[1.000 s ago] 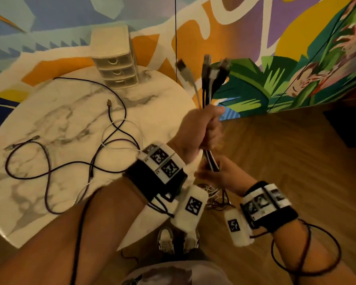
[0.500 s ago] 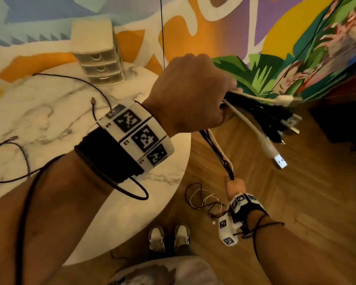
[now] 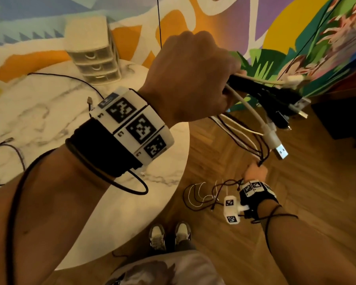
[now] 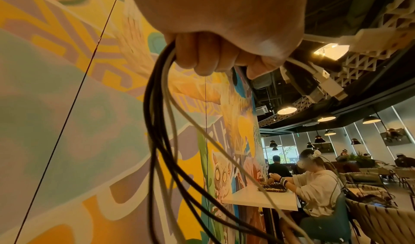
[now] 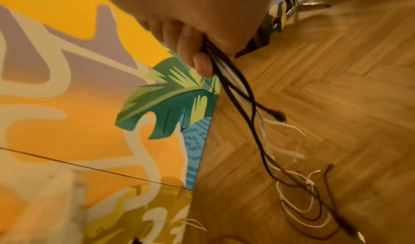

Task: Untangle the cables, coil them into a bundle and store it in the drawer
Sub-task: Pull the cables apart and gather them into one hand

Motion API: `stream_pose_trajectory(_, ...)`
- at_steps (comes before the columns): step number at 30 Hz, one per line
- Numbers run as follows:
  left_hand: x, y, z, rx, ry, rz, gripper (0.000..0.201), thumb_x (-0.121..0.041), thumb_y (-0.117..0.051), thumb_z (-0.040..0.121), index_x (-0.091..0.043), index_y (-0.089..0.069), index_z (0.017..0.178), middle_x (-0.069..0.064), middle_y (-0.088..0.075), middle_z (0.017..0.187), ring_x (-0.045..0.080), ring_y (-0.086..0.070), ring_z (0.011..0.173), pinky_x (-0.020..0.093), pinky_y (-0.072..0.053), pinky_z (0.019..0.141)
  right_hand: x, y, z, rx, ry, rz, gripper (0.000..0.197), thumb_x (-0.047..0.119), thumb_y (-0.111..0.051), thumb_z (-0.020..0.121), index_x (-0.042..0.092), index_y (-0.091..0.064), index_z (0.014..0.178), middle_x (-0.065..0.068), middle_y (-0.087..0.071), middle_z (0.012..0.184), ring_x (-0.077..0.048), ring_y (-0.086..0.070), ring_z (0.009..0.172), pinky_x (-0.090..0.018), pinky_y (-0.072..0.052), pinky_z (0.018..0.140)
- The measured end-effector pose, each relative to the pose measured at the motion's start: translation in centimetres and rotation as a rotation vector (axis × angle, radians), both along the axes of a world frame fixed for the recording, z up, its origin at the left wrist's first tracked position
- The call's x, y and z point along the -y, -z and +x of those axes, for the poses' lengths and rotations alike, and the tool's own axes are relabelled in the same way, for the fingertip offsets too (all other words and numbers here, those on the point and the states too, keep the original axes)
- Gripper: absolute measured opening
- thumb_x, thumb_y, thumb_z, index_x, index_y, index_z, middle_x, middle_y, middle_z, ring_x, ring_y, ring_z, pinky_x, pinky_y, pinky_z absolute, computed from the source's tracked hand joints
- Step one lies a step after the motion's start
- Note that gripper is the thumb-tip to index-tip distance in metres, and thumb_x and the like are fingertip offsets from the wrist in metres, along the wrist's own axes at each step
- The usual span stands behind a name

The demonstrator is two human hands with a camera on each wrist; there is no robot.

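Note:
My left hand (image 3: 193, 79) is raised high and grips a bunch of black and white cables (image 3: 253, 118) near their plug ends; the USB plugs (image 3: 281, 150) stick out to the right of the fist. In the left wrist view the fingers (image 4: 209, 58) curl round the cables (image 4: 161, 123), which hang down. My right hand (image 3: 255, 171) is low near the floor and grips the same cables further down (image 5: 226, 74). Their loose tails (image 3: 201, 196) trail on the wood floor (image 5: 298, 208). The small three-drawer unit (image 3: 93, 52) stands at the table's far edge, drawers closed.
More black cables (image 3: 6, 149) lie on the round marble table (image 3: 39, 112) at the left. A painted mural wall (image 3: 214, 21) stands behind. A dark cabinet (image 3: 341, 118) sits at the right. My shoes (image 3: 169, 235) are on the wood floor by the table's edge.
My left hand rose and tipped the plug ends over to the right. My right hand slid down the cables towards the floor, drawing them out between the hands.

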State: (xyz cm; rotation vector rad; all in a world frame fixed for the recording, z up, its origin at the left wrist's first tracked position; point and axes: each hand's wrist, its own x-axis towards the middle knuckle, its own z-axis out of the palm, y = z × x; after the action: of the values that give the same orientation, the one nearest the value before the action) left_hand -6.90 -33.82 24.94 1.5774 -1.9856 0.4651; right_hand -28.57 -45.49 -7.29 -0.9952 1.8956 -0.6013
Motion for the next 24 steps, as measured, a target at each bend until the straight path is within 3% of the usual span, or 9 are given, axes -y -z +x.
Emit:
stream_pose_trajectory(3,0.6,0.3,-0.1,-0.103,0.022,-0.057,0.029,-0.03,-0.058,0.083,-0.018,-0.055,0.057,-0.023,-0.003,0.054,-0.004,-0.005,0.044,0.015,-0.005,0.052,-0.7,-0.8,0.3,-0.121,-0.134,-0.033,0.041,0.027,-0.048,0.096,-0.008,-0.061,0.113,-0.029,-0.063,0.107,-0.042,-0.058,0.101,-0.043,-0.044,0.082)
stream_pose_trajectory(6,1.1,1.5,-1.3,-0.336,0.016,-0.026,0.039,-0.035,-0.053,0.085,-0.028,-0.028,0.055,-0.022,-0.011,0.048,-0.004,-0.014,0.04,0.011,-0.011,0.046,-1.6,0.6,-0.4,-0.361,-0.576,0.142,0.035,0.03,-0.058,0.09,0.002,-0.065,0.109,-0.022,-0.066,0.11,-0.039,-0.061,0.101,-0.039,-0.048,0.082)
stream_pose_trajectory(8,1.8,3.6,-2.4,-0.57,-0.033,0.058,0.048,-0.029,-0.053,0.088,-0.03,-0.025,0.049,-0.019,-0.018,0.042,0.001,-0.021,0.038,0.012,-0.022,0.042,-1.9,0.9,-0.6,-0.433,-0.84,0.258,0.036,0.035,-0.065,0.082,0.01,-0.064,0.108,-0.013,-0.068,0.109,-0.033,-0.063,0.095,-0.035,-0.052,0.08)
stream_pose_trajectory(13,3.7,10.5,-4.0,-1.122,-0.221,0.367,0.052,-0.028,-0.054,0.094,-0.022,-0.032,0.047,-0.007,-0.027,0.042,0.009,-0.025,0.038,0.026,-0.02,0.046,-2.1,-3.8,1.9,-0.515,-1.199,0.199,0.067,0.025,-0.068,0.081,0.013,-0.038,0.139,-0.011,-0.047,0.134,-0.033,-0.047,0.123,-0.04,-0.042,0.101)
stream_pose_trajectory(15,3.9,12.5,-4.2,-1.227,-0.277,0.497,0.046,-0.031,-0.056,0.093,-0.019,-0.035,0.053,-0.002,-0.032,0.047,0.01,-0.03,0.042,0.03,-0.026,0.051,-2.0,-6.5,3.1,-0.305,-1.21,-0.021,0.062,0.025,-0.063,0.081,0.016,-0.041,0.138,-0.008,-0.045,0.138,-0.03,-0.042,0.129,-0.042,-0.04,0.104)
stream_pose_trajectory(19,2.7,15.6,-4.2,-1.057,-0.274,0.754,0.015,-0.016,-0.059,0.088,-0.017,-0.054,0.074,-0.002,-0.051,0.065,0.012,-0.048,0.06,0.027,-0.04,0.063,-2.7,-12.6,5.0,0.809,-0.79,-0.022,0.042,0.006,-0.05,0.084,0.01,-0.053,0.126,-0.004,-0.061,0.12,-0.015,-0.061,0.106,-0.026,-0.052,0.08)
stream_pose_trajectory(20,2.2,15.9,-4.5,-1.015,-0.215,0.779,0.005,-0.015,-0.057,0.089,-0.012,-0.061,0.089,0.002,-0.06,0.078,0.016,-0.057,0.072,0.028,-0.046,0.071,-3.0,-14.2,5.6,0.891,-0.778,0.008,0.039,0.014,-0.05,0.084,0.009,-0.056,0.123,-0.005,-0.064,0.117,-0.016,-0.063,0.102,-0.023,-0.051,0.077)
stream_pose_trajectory(21,1.6,16.0,-4.9,-1.006,-0.172,0.785,0.018,-0.015,-0.055,0.09,-0.008,-0.062,0.105,0.007,-0.066,0.094,0.02,-0.061,0.086,0.029,-0.049,0.081,-3.3,-15.1,6.1,0.835,-0.829,0.021,0.037,0.024,-0.053,0.084,0.014,-0.061,0.119,-0.004,-0.066,0.116,-0.015,-0.063,0.102,-0.024,-0.05,0.077)
stream_pose_trajectory(24,0.3,15.9,-6.6,-1.009,-0.093,0.785,0.04,-0.002,-0.047,0.093,0.002,-0.044,0.132,0.01,-0.054,0.123,0.018,-0.05,0.116,0.015,-0.037,0.097,-3.9,-15.8,7.2,0.614,-0.971,0.062,0.033,0.045,-0.052,0.09,0.023,-0.073,0.104,0.003,-0.07,0.112,-0.017,-0.061,0.111,-0.036,-0.046,0.097)
